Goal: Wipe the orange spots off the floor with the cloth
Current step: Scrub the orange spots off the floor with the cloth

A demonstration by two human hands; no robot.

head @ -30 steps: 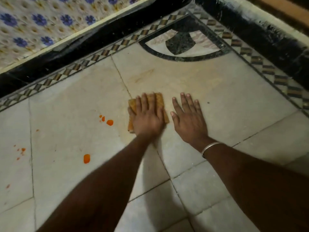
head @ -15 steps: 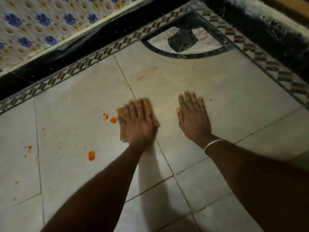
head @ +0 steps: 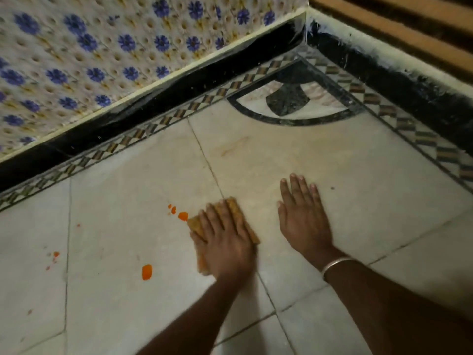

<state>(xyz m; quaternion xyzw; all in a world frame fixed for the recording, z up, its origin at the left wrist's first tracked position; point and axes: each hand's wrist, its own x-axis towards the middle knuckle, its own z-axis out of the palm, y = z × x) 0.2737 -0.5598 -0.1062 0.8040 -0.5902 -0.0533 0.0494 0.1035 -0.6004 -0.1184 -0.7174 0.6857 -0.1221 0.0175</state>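
Pale stone floor (head: 358, 175) carries orange spots (head: 147, 272) left of centre. The left hand (head: 225, 242) presses the cloth (head: 234, 212) flat at centre with straight fingers (head: 215, 217), the cloth's corner just beside one spot. The right hand (head: 304, 221) rests flat on the floor, fingers spread.

Single head camera, tilted forward-down, close above floor (head: 345, 175), facing corner (head: 306, 39).
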